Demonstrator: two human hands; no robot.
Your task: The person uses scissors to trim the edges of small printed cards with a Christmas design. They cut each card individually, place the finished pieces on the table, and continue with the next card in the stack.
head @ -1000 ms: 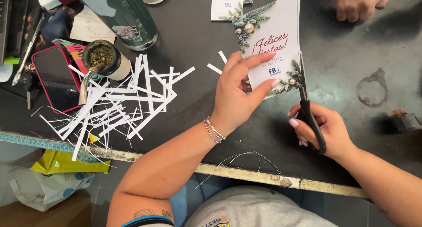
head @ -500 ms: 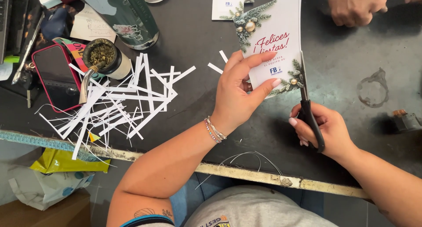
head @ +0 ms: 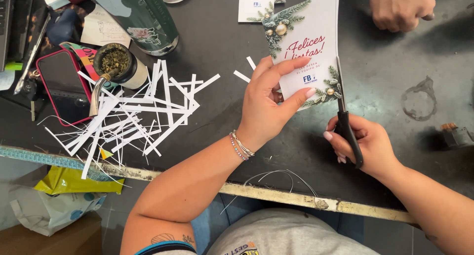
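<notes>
My left hand point(head: 269, 104) pinches the lower edge of a white greeting card point(head: 308, 42) printed with pine sprigs and gold baubles, holding it over the dark table point(head: 375, 72). Black-handled scissors point(head: 345, 116) sit in my right hand point(head: 363, 144), their blades running up along the card's right edge. A pile of thin white paper strips point(head: 133, 116) lies to the left of my left hand. Two loose strips point(head: 245, 69) rest just above my left thumb.
Another person's hand point(head: 402, 5) rests at the top right. A second printed card point(head: 256, 3) lies at the top. A dark green bottle point(head: 143, 18), a round cup of green herb point(head: 116, 62) and a red-cased phone point(head: 61, 84) stand at the left. A yellow bag point(head: 74, 183) hangs below the table edge.
The scissors and card have barely shifted. The other person's hand at the top has moved slightly left.
</notes>
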